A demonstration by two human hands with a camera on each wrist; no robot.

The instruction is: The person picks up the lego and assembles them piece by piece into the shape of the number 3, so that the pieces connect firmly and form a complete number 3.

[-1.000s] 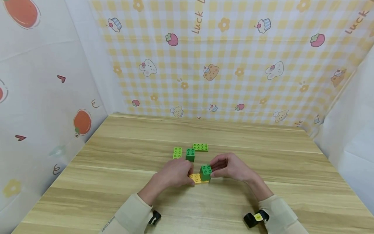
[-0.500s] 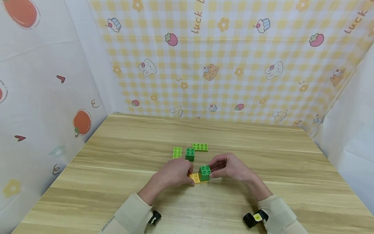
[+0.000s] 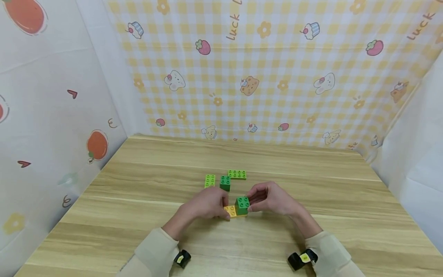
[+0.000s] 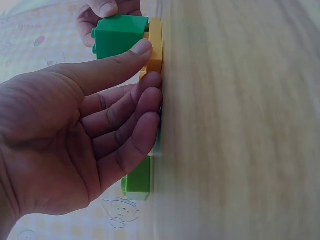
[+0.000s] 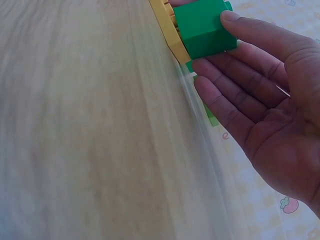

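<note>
A flat yellow toy building brick [image 3: 230,211] lies on the table between the hands, its studs facing up. My left hand [image 3: 206,203] grips its left end, thumb in front and fingers behind. Over its right end sits a square green building brick [image 3: 242,206]. My right hand [image 3: 273,198] pinches this green brick from the right. The right wrist view shows the thumb against the side of the green brick [image 5: 205,27], with the yellow brick [image 5: 172,37] directly below it. Beyond the hands stands another green brick [image 3: 225,183].
A flat lime brick [image 3: 210,180] lies behind my left hand, its near end partly covered. Another flat lime brick [image 3: 237,174] lies farther back. The wooden table [image 3: 322,181] meets a patterned cloth [image 3: 221,77] behind and white cloth at the sides.
The green brick in my right hand has shifted slightly left and down over the yellow brick. My left hand has stayed almost still on the yellow brick.
</note>
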